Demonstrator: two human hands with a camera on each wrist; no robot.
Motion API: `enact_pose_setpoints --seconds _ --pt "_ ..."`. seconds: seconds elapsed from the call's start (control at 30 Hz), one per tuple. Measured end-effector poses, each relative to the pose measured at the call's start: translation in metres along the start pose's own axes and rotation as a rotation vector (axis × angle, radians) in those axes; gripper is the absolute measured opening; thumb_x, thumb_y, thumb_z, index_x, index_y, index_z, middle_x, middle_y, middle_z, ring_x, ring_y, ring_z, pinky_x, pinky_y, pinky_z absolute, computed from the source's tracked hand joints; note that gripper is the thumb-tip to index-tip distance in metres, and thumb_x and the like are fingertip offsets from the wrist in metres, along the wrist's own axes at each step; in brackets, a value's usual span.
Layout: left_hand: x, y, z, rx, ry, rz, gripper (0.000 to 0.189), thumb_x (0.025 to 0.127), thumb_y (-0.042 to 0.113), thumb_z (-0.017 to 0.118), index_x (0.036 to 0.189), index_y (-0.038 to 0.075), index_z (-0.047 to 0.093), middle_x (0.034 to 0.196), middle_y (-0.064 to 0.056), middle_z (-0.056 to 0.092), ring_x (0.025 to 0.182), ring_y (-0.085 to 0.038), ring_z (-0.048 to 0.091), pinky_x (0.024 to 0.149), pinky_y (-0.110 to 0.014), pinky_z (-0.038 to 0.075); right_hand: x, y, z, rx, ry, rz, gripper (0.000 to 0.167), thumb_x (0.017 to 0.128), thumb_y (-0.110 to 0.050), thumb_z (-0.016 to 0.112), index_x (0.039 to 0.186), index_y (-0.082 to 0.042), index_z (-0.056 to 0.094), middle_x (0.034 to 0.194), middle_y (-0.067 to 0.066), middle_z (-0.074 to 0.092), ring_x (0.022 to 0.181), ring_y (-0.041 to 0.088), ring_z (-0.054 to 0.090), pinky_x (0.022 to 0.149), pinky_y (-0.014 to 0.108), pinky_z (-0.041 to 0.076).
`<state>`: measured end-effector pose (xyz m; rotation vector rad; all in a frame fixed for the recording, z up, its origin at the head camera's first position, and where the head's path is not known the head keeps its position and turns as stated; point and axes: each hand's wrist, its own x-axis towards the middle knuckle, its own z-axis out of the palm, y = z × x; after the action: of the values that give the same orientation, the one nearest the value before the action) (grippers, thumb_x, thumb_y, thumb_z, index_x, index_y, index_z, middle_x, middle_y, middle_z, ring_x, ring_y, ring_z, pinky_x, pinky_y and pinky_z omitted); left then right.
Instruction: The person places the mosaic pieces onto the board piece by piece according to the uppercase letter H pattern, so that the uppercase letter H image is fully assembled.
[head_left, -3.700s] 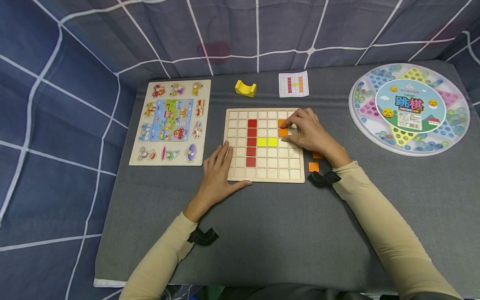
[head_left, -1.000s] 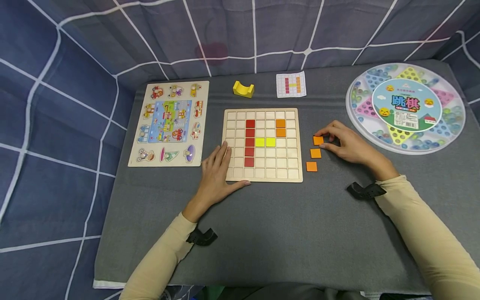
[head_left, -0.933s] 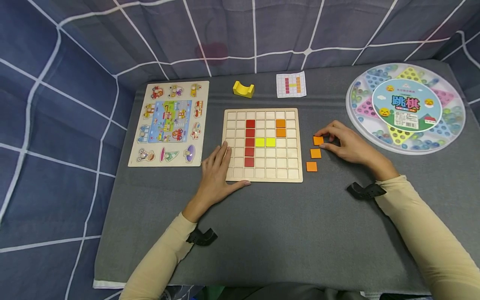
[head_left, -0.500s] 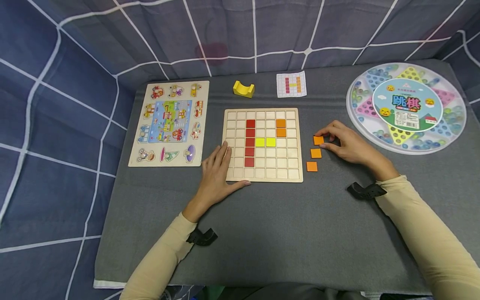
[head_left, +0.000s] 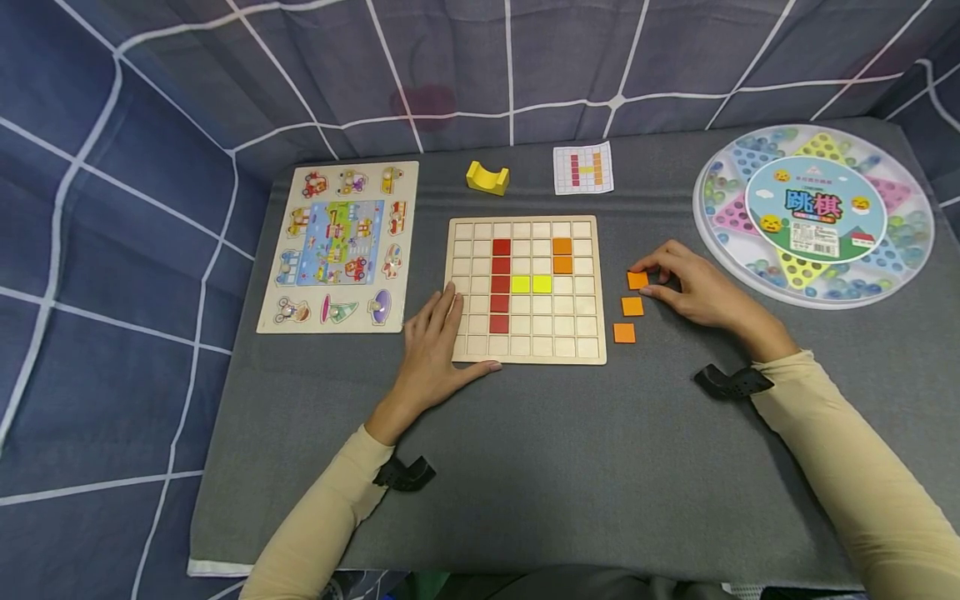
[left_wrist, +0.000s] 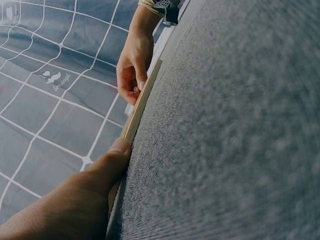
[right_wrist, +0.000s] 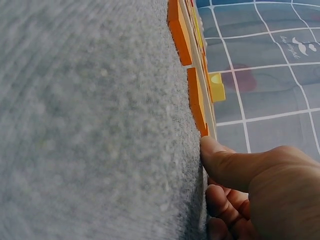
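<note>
On the grey table lies a wooden grid board (head_left: 525,343). A column of red square tiles (head_left: 499,284) sits in its cells, with two yellow tiles (head_left: 530,284) beside it and two orange tiles (head_left: 562,256) further right. My left hand (head_left: 429,354) rests spread at the board's lower left corner, thumb along the front edge. Right of the board, my right hand (head_left: 693,287) pinches the farthest of three loose orange tiles (head_left: 637,281) between thumb and fingers. The other two, a middle tile (head_left: 632,307) and a near tile (head_left: 624,333), lie flat on the cloth.
A pattern card (head_left: 582,168) and a yellow curved block (head_left: 487,178) lie behind the board. At the left is a picture peg puzzle (head_left: 270,312); at the right, a round Chinese checkers box (head_left: 813,204). A grid-patterned curtain (head_left: 562,67) borders the table's back.
Since the oldest frame, my right hand has left the orange tiles on the board and moved right to pinch a loose one. Over the last second both hands stay still.
</note>
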<state>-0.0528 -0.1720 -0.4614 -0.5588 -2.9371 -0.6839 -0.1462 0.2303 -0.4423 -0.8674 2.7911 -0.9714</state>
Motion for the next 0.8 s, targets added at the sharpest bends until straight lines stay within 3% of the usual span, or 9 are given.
enact_pose_setpoints --seconds 0.3,0.8 --pt "0.0001 0.0011 -0.0006 0.000 -0.014 -0.019 0.114 0.071 0.062 0.077 0.153 0.001 0.028 0.162 -0.015 0.021 0.148 -0.036 0.019 0.107 -0.057 0.021 0.0007 -0.0009 -0.0003 -0.012 -0.010 0.022 0.030 0.087 0.001 0.070 0.117 -0.007 0.067 0.099 0.004 0.054 0.081 0.008 0.042 0.069 0.024 0.032" --pt "-0.0004 0.0010 -0.0024 0.001 -0.019 -0.019 0.113 0.072 0.060 0.079 0.154 0.001 0.027 0.163 -0.014 0.018 0.148 -0.036 0.019 0.107 -0.058 0.020 0.0069 -0.0042 -0.0007 -0.016 0.004 -0.052 0.031 0.086 0.000 0.072 0.115 -0.006 0.067 0.092 0.006 0.052 0.076 0.009 0.043 0.065 0.022 0.033"
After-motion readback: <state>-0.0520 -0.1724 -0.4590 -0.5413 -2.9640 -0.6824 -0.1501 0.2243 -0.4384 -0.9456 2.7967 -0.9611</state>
